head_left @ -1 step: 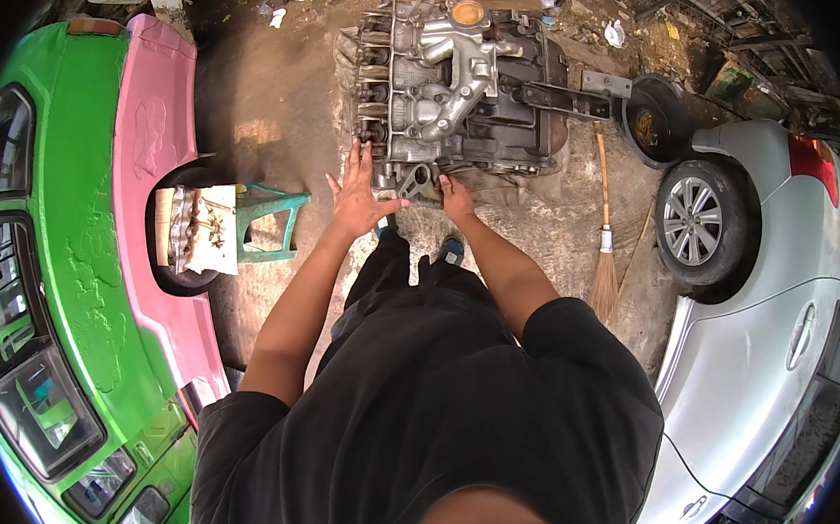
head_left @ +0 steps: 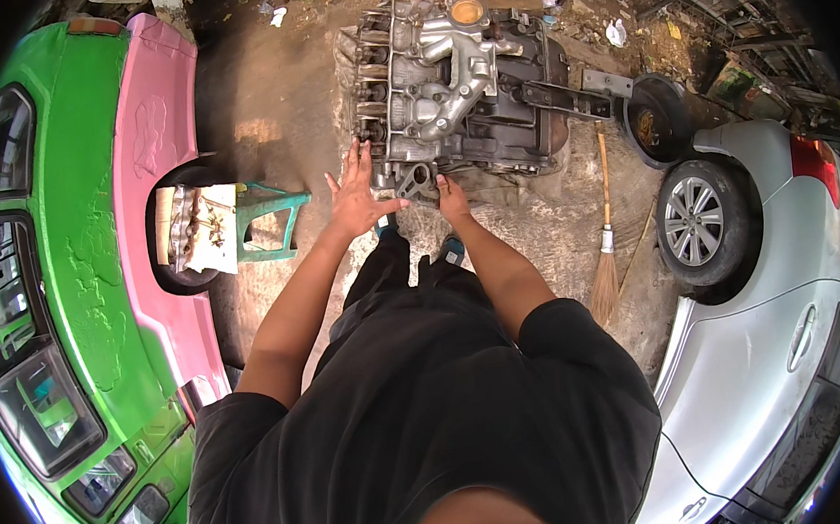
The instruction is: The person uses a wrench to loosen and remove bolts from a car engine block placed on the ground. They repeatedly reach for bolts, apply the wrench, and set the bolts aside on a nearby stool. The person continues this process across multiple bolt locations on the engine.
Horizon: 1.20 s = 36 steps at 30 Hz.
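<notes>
Standing over a bare engine (head_left: pixel 503 120), person in dark shirt, both hands at its near end. Engine rests on the worn floor straight ahead, beyond the feet; its long axis appears to run away from the body, so the end face is what meets the hands. Silver branched intake manifold (head_left: pixel 472 75) on top, round mouth at the far end.

Left hand (head_left: pixel 354 201): palm down, fingers spread and fairly straight, tips against or just above the near left corner, where the row of valve-gear parts (head_left: pixel 369 95) ends. Thumb stretched right, toward a triangular metal bracket (head_left: pixel 414 186) on the end face.

Right hand (head_left: pixel 454 199): thumb up, just right of that bracket; remaining fingers curl out of sight below it. Whether they grip anything, cannot tell from this height.

Key relation: bracket lies between the two hands, slightly ahead of both; it slants from near left to far right. Left thumb tip and right thumb look about equally close.

Around: broom (head_left: pixel 605 212) right of the engine, bristles toward the viewer; black basin (head_left: pixel 638 135) beyond a flat metal arm (head_left: pixel 570 102); green stool (head_left: pixel 291 227) well to the left.
</notes>
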Motion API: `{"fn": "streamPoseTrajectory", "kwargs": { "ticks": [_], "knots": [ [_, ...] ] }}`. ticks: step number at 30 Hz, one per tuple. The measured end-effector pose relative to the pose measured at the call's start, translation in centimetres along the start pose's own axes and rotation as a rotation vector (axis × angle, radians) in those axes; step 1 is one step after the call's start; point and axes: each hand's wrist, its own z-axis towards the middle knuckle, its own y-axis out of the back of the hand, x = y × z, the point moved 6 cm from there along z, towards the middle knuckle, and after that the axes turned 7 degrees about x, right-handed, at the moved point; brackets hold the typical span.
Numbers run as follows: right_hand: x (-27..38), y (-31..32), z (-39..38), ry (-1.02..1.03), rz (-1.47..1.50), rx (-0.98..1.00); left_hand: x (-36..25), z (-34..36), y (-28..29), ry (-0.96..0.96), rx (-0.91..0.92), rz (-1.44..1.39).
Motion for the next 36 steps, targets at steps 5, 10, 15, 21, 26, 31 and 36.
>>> {"fn": "streamPoseTrajectory", "kwargs": {
  "ticks": [5,10,15,21,26,31,36],
  "knots": [
    [-1.4,-3.8,-1.1,-0.083,0.498,0.062,-0.4,-0.1,0.1,-0.008,0.012,0.008],
    [1.1,1.5,-4.7,0.169,-0.024,0.016,-0.2,0.6,0.3,-0.015,-0.002,0.042],
    [4.5,7.8,-8.2,0.253,-0.268,-0.111,0.3,0.7,-0.2,-0.081,-0.019,0.072],
    [10.0,8.7,-8.7,0.248,-0.601,-0.111,1.3,0.7,0.0,-0.131,-0.071,0.108],
    [12.8,6.8,-8.0,0.314,-0.909,-0.027,1.6,0.8,-0.4,-0.113,-0.112,0.103],
    [14.6,6.5,-7.3,0.433,-1.057,-0.021,1.6,0.8,-0.6,-0.127,-0.136,0.097],
    [16.5,6.4,-8.1,0.452,-1.173,0.011,1.6,0.7,-0.6,-0.130,-0.143,0.068]
  ]
}}
